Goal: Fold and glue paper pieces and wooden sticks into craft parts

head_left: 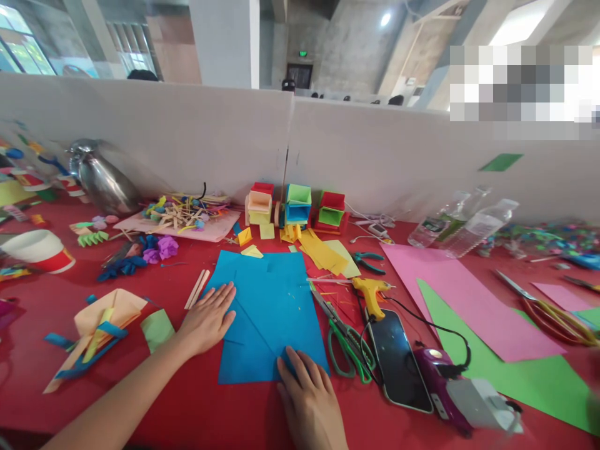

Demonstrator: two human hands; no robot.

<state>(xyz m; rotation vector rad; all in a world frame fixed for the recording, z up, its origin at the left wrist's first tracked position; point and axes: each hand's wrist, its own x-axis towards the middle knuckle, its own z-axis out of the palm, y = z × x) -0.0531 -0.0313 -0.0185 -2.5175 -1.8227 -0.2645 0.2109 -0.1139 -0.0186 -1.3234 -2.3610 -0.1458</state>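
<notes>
A blue sheet of paper [274, 306] lies folded on the red table [206, 406] in front of me. My left hand [209, 319] rests flat on its left edge, fingers stretched out. My right hand [309, 397] presses on the sheet's lower right corner with the fingers extended. Neither hand grips anything. Green-handled scissors [344, 337] lie just right of the sheet.
A yellow glue gun [370, 294], a phone [398, 359] and a purple device [450, 381] lie to the right. Pink paper [469, 300] and green paper [525, 375] spread further right. Paper boxes [295, 206], craft scraps, a paper cup [40, 250], a metal kettle [100, 178] and bottles [464, 228] stand behind.
</notes>
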